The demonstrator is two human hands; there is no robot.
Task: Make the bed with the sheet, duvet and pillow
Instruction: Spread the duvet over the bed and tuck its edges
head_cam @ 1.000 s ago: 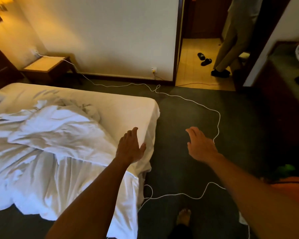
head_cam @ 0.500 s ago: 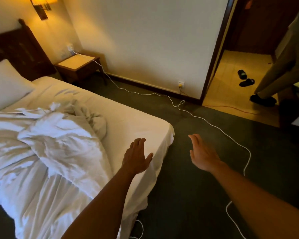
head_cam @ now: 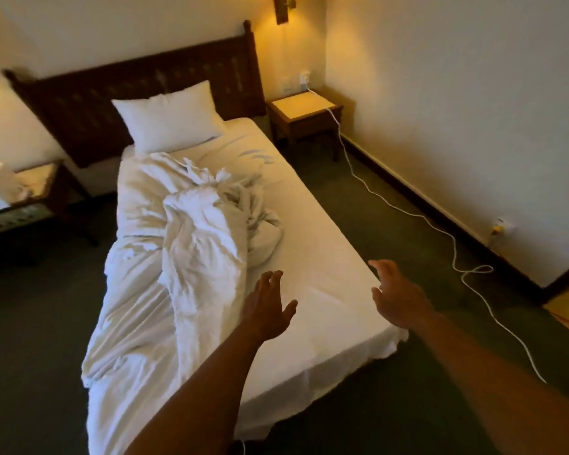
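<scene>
Left hand: fingers spread, holding nothing, raised above the sheet near the foot corner, likely reaching to grasp.
Right hand: fingers spread, empty, beside the left, above the same corner.
Duvet: crumpled heap just beyond and left of the left hand, not yet spread.
Pillow: far beyond both hands, propped against the headboard.

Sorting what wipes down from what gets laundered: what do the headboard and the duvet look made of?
Headboard: seemingly dark stained wood, with a turned post and carved panels, low sheen. Duvet: soft white woven fabric, probably cotton, matte; it lies in crumpled folds.
</scene>
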